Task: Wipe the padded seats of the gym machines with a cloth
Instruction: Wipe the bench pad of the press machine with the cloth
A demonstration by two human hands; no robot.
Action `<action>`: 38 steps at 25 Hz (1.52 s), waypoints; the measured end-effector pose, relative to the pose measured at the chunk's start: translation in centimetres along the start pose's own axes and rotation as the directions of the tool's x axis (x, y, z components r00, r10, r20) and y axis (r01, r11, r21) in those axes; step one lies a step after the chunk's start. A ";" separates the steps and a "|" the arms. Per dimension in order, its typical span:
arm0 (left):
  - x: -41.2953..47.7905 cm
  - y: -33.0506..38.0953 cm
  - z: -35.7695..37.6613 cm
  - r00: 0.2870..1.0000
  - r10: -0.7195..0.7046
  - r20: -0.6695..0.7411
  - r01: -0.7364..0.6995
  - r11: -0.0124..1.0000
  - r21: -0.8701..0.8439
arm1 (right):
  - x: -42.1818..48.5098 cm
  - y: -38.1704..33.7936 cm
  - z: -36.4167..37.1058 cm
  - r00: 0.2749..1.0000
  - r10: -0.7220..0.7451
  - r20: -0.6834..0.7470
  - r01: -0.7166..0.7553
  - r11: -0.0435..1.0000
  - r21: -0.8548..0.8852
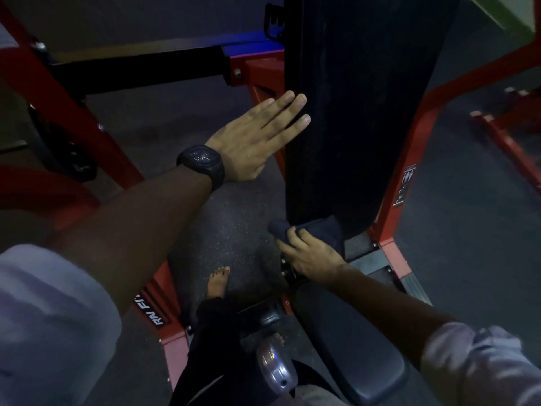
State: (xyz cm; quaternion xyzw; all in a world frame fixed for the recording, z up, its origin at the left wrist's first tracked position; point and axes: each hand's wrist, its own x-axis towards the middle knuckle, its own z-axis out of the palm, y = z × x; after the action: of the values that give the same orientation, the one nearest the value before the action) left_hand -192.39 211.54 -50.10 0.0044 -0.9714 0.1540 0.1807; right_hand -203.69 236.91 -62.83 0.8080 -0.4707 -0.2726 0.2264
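- Step in hand: wiping the upright back pad (351,112), low end. Judged from cloth position.
- Right hand (310,253): fingers curled on the dark cloth (319,228), bunching it and pressing it to the pad's bottom left corner, at 6 o'clock of the pad.
- Left hand (257,139): flat, fingers straight and together, tips touching the pad's left edge at 9 o'clock of the pad. Holds nothing. It probably steadies the pad. Black watch (202,165) on the wrist.
- Seat pad (351,347): at 5 o'clock in view, under the right forearm, no cloth on it. Cannot tell whether it is wiped; light is dim.
- Red frame (87,118) flanks the pad on both sides. A bare foot (218,284) stands on the speckled floor (228,230) at 6 o'clock.
- Progress, a judgement: cloth sits at the pad's foot, so this pad's pass is either near its end or at its start.
- Next move calls for: keeping the cloth flat against the vinyl, clearing the corner where the pad meets the frame, then carrying the cloth toward 5 o'clock onto the seat pad.
- Risk: cloth snagging on the bracket below the pad.
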 end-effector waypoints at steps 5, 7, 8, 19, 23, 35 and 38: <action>-0.5 0.9 0.8 1.000 0.003 -0.018 -0.003 1.000 -0.009 | 0.7 -0.3 0.6 0.998 0.007 -0.056 -0.004 0.999 0.047; -0.5 1.6 1.0 1.000 -0.010 -0.019 0.009 1.000 -0.027 | 0.4 0.2 0.8 0.994 0.049 -0.095 -0.044 0.997 0.056; -0.5 1.9 1.2 1.000 -0.011 -0.016 0.011 1.000 -0.024 | 0.4 0.5 0.9 0.980 0.145 -0.136 -0.129 0.984 0.124; -1.1 3.6 1.8 0.998 -0.055 -0.007 0.055 0.998 0.011 | -0.8 -2.5 3.5 0.970 -0.242 0.019 0.243 0.967 -0.079; -1.1 3.8 1.8 0.999 -0.044 0.030 0.043 0.998 0.038 | -0.3 -0.5 2.4 0.986 -0.168 -0.007 0.167 0.984 -0.058; 1.9 -0.8 -5.4 0.936 -0.330 -0.123 0.323 0.944 -0.071 | 2.5 13.8 -4.8 0.657 0.562 -0.503 -0.452 0.827 0.333; 1.8 -1.8 -6.8 0.953 -0.299 -0.052 0.302 0.950 0.074 | 2.8 15.6 -5.1 0.645 0.577 -0.501 -0.430 0.816 0.386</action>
State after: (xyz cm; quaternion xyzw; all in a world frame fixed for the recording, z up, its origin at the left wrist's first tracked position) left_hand -191.62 211.91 -42.89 0.1562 -0.9486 0.1640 0.2211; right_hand -209.16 227.92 -49.91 0.7073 -0.6100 0.1272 0.3340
